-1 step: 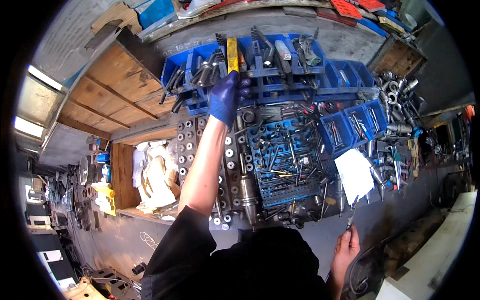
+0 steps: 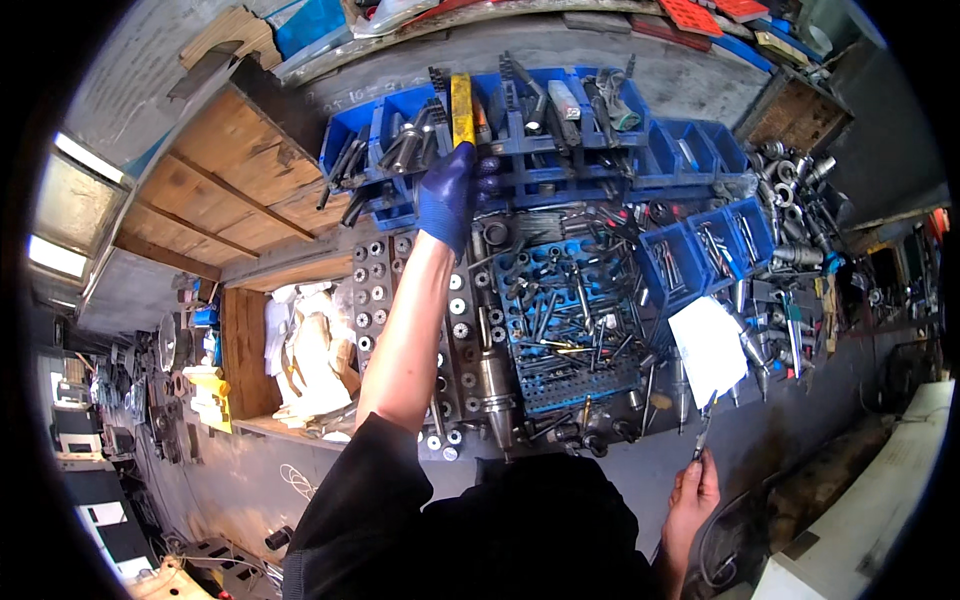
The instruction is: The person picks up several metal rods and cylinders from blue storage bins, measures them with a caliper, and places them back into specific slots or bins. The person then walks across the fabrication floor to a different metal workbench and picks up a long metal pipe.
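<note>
No shift is noted; grips appear unchanged. At the blue bins (image 2: 345,127), a yellow case (image 2: 461,110) is gripped by the left hand (image 2: 453,190); a slim tool (image 2: 703,434) is pinched by the right hand (image 2: 692,496).

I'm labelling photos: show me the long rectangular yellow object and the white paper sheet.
Long rectangular yellow object (image 2: 462,108): head view, middle of its length.
White paper sheet (image 2: 708,348): head view, centre of its face.

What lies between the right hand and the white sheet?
In the head view, a slim tool held by the right hand points toward the white sheet.
</note>
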Motion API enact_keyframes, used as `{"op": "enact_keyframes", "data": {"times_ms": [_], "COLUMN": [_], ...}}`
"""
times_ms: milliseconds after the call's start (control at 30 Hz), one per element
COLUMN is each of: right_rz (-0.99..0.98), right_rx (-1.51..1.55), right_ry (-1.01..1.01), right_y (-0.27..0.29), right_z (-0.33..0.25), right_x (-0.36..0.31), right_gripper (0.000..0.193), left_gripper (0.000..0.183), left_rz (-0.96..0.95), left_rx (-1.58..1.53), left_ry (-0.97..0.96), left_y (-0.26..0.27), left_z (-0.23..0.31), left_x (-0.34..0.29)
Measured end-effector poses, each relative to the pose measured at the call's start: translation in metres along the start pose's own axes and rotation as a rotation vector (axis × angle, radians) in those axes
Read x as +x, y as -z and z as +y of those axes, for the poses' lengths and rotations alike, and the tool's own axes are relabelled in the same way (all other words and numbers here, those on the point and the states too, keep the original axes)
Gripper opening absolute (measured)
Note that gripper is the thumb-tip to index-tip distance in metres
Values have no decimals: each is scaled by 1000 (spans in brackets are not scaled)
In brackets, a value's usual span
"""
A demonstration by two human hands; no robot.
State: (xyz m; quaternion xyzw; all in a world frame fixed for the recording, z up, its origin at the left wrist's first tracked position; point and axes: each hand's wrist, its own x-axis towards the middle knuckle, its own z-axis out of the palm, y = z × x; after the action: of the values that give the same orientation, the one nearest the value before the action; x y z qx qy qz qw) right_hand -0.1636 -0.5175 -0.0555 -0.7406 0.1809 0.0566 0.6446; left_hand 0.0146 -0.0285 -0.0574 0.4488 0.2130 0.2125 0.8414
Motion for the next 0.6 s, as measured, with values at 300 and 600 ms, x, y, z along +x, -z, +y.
{"op": "enact_keyframes", "data": {"times_ms": [300, 600], "right_rz": [-70, -19], "right_rx": [-20, 13], "right_ry": [54, 91], "right_y": [7, 9], "right_z": [15, 19], "right_x": [5, 3], "right_gripper": [35, 35], "left_gripper": [42, 47], "left_rz": [68, 162], "left_rx": [-232, -303], "left_ry": [128, 152], "left_y": [-1, -13], "left_z": [-23, -37], "left_x": [12, -13]}}
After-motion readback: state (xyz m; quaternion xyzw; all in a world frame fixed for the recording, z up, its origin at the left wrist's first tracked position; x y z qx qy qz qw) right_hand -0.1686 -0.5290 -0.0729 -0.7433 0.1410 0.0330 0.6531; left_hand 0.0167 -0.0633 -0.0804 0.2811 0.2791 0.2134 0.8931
